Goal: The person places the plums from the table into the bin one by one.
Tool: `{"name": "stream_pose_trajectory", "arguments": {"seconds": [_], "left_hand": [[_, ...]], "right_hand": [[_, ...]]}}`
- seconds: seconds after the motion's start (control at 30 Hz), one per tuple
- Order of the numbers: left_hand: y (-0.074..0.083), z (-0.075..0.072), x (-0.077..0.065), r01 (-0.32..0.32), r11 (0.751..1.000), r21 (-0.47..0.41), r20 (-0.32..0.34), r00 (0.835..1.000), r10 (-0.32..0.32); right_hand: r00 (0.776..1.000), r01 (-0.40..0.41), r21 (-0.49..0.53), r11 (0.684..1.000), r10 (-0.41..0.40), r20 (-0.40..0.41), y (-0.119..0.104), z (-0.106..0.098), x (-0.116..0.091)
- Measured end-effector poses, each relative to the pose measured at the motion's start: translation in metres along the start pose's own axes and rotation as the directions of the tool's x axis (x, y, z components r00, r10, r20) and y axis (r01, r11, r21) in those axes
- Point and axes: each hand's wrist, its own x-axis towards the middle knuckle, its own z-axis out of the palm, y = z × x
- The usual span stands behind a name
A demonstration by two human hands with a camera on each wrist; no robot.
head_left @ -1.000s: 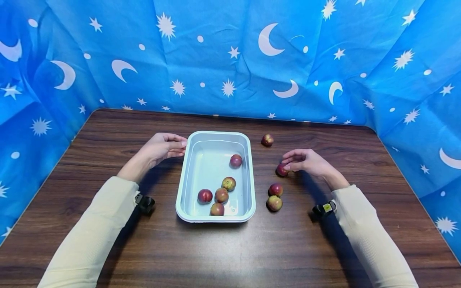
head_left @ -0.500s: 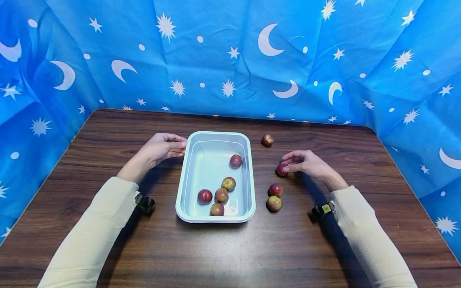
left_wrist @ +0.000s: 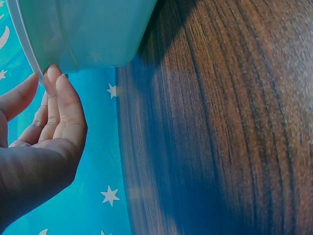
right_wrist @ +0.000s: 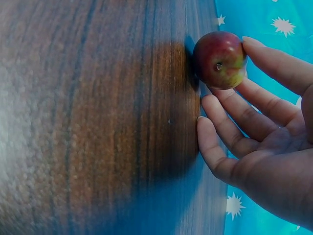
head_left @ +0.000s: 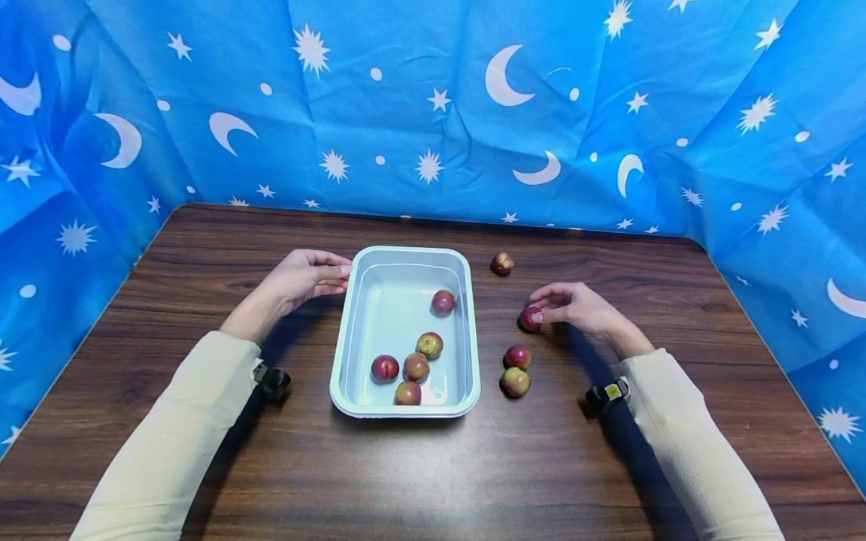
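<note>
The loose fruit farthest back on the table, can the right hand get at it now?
Probably yes: only tabletop shows between that fruit and the right hand, though that hand pinches another fruit it may need to release.

Left hand (left_wrist: pixel 54 142), thumb (left_wrist: pixel 20 97) opposite fingers (left_wrist: pixel 73 107)

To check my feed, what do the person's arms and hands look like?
The left sleeve and right sleeve are long, cream and finely ribbed. The left wrist device and right wrist device are black; the right one bears a yellow patch. The left hand and right hand are gloveless.
</note>
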Motion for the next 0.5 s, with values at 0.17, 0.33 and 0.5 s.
{"name": "stream_pose_trajectory", "arguments": {"seconds": [0.17,0.33,0.5], "left_hand": [[0.0001,0.0001,0.0004,-0.001,1.0,-0.001,0.001,1.0,0.001],[0.0003,0.0001,0.0003,0.0,1.0,0.006,0.002,1.0,0.0],[-0.0008,-0.0005,0.0008,0.002,1.0,0.008,0.001,1.0,-0.002]], "right_hand": [[1.0,0.003,-0.004,1.0,-0.003,-0.002,-0.0001,0.0003,0.0],[1.0,0.002,-0.01,1.0,-0.002,-0.002,-0.001,0.0003,-0.0011],[1.0,-0.005,-0.01,1.0,0.005,-0.001,-0.0016,0.0,-0.0012]]}}
